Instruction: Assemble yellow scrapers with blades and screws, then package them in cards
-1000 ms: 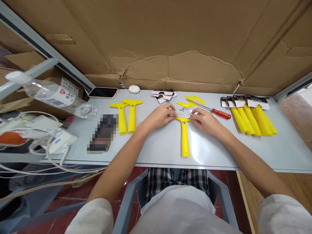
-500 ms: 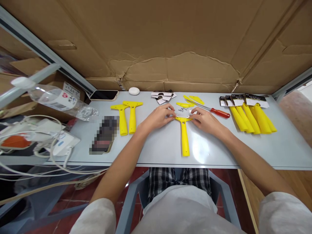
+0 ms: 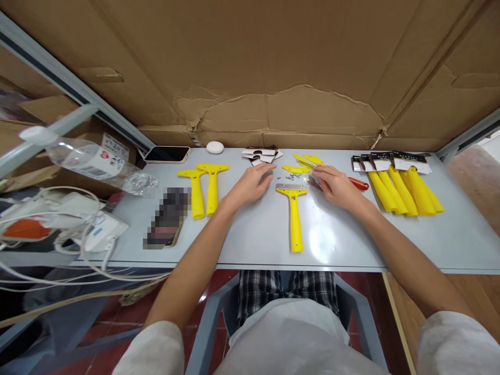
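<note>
Scraper (image 3: 296, 219) flat on the table (image 3: 250, 234), between the hands, metal blade (image 3: 292, 186) seated along its head, handle toward the person. Left hand (image 3: 252, 183) left of the blade, apart from it, thumb and fingers spread, nothing in them. Right hand (image 3: 335, 183) over the screwdriver (image 3: 358, 184), covering part of it; fingers bent, can't tell if they grip anything. Small screws (image 3: 294, 177) loose just beyond the blade. Yellow covers (image 3: 296, 169) behind those. 2 more yellow handles (image 3: 204, 190) at left, no blades visible, heads touching or overlapping.
</note>
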{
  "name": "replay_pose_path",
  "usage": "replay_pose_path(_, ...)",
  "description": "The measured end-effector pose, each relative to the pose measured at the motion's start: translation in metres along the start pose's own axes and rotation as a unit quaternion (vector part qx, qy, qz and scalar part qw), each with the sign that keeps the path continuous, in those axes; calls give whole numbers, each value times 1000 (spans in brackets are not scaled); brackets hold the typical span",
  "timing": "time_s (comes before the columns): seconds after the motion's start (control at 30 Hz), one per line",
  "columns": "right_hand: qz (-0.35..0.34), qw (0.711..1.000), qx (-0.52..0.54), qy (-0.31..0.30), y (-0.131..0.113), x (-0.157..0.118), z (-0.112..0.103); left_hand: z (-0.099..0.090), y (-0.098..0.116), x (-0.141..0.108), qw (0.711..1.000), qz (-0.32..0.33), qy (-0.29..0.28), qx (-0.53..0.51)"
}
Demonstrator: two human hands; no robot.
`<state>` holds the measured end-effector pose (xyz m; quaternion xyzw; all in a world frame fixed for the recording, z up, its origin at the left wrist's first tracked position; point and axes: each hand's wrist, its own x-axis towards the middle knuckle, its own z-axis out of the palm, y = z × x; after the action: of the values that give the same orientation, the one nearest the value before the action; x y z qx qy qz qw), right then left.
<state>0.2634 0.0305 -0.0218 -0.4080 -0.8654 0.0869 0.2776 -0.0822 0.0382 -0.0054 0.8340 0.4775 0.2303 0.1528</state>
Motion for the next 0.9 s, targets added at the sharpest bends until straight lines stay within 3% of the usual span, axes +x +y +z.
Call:
replay_pose_path(0.2,3,999,-6,-41,-3,-1,2,13,-10,0,998,-12,-47,48)
replay_pose_path(0.6,-34,997,-57,-31,4,5,6,23,-10,-2,996,19,-36,75)
replay_pose_path(0.73,-21,994,-103,-28,7,18,5,25,-14,-2,997,28,-29,65)
replay_pose_path(0.9,-7,988,-140,-70,5,50,11,24,-13,-1,998,25,-30,50)
